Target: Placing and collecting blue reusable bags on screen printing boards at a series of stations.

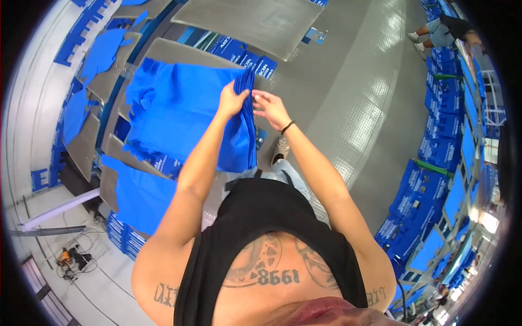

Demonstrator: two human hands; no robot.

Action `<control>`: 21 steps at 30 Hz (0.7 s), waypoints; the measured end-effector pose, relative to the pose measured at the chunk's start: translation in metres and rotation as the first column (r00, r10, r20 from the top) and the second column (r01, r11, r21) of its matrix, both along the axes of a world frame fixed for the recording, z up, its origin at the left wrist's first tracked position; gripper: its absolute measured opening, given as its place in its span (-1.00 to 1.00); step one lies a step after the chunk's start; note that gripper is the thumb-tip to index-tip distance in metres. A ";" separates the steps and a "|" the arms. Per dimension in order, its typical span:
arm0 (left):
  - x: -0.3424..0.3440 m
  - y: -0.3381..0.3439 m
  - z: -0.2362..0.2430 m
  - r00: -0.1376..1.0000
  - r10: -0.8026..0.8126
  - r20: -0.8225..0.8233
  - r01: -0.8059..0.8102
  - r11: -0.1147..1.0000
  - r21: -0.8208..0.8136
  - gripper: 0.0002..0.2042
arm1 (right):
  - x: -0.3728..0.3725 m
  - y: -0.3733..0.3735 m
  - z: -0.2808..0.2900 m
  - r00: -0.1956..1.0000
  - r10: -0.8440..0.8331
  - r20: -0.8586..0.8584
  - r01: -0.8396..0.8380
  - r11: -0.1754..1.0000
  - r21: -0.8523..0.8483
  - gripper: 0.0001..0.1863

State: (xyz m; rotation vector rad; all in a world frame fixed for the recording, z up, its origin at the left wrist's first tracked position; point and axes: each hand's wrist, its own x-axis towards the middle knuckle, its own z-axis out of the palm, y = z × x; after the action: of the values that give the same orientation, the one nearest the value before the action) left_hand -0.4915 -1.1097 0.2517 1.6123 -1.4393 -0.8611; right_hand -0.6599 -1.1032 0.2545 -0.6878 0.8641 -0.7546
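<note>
A thick stack of blue fabric sheets (185, 103) lies on a grey board to my left, its layered right edge fanned and hanging over the side. The far left side of the stack is ragged with cut, loose ends. My left hand (234, 102) grips the stack near its right edge, thumb at the layers. Just right of that edge, my right hand (272, 110) has its fingers loosely bent and apart, with the fingertips close to the layers. Whether they touch the fabric is hard to tell. A dark band circles the right wrist.
Another grey board (250, 22) stands beyond the stack. More blue fabric (144, 193) lies on a board at the lower left. Printed blue boxes (234, 51) sit beneath the boards. Along the right runs a row of blue stacks (416, 201); another person (443, 32) stands at the far right.
</note>
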 end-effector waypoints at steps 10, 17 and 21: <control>-0.006 0.033 0.006 0.887 0.352 -0.298 -0.310 0.934 0.180 -0.71 | 0.005 -0.021 -0.043 0.834 -0.072 -0.547 -0.220 0.866 -0.449 -0.67; 0.120 0.061 0.126 0.756 0.621 0.204 -0.647 0.756 0.097 -0.42 | -0.001 -0.030 -0.024 0.873 0.009 -0.487 -0.237 0.881 -0.409 -0.55; 0.149 0.036 0.234 0.787 0.604 0.125 -0.605 0.796 -0.038 -0.66 | -0.004 -0.032 -0.022 0.917 0.025 -0.397 -0.199 0.894 -0.402 -0.49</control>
State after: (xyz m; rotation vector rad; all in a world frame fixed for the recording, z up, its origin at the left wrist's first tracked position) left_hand -0.3429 -1.0734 0.4859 1.9973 -0.8889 -0.3815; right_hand -0.6643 -1.1352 0.2323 -1.3118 1.0072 -0.7235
